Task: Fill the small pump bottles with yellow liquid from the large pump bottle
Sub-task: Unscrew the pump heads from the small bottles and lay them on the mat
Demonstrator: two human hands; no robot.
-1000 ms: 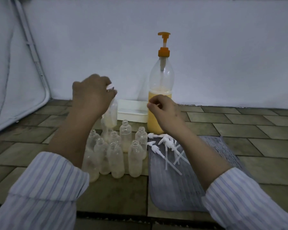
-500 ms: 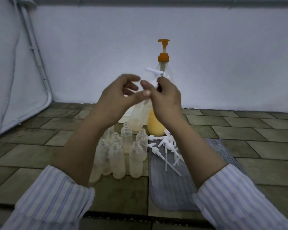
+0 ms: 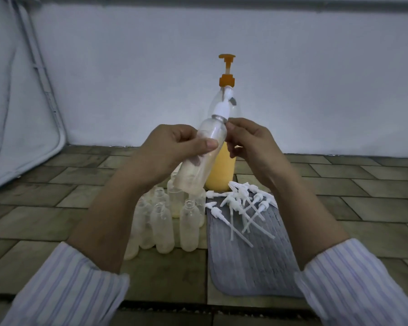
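Note:
My left hand (image 3: 172, 149) grips a small clear bottle (image 3: 199, 161), tilted with its neck up and to the right. A white pump head (image 3: 223, 107) sits in that neck. My right hand (image 3: 250, 142) is at the bottle's neck, its fingertips touching the bottle just under the pump collar. Behind them stands the large pump bottle (image 3: 222, 170) with an orange pump (image 3: 226, 71), about half full of yellow liquid. Several small open bottles (image 3: 167, 220) stand in a cluster on the floor below my hands; one holds a little yellow liquid.
Several loose white pump heads (image 3: 240, 208) lie on a grey ribbed mat (image 3: 252, 255) to the right of the cluster. The floor is tiled (image 3: 339, 208). A white wall (image 3: 316, 78) runs behind, with a pale sheet and tube (image 3: 33, 90) at the left.
The small bottle has risen higher and now carries a white pump head in its neck. My left hand has closed round the bottle's body and my right hand has moved to the neck.

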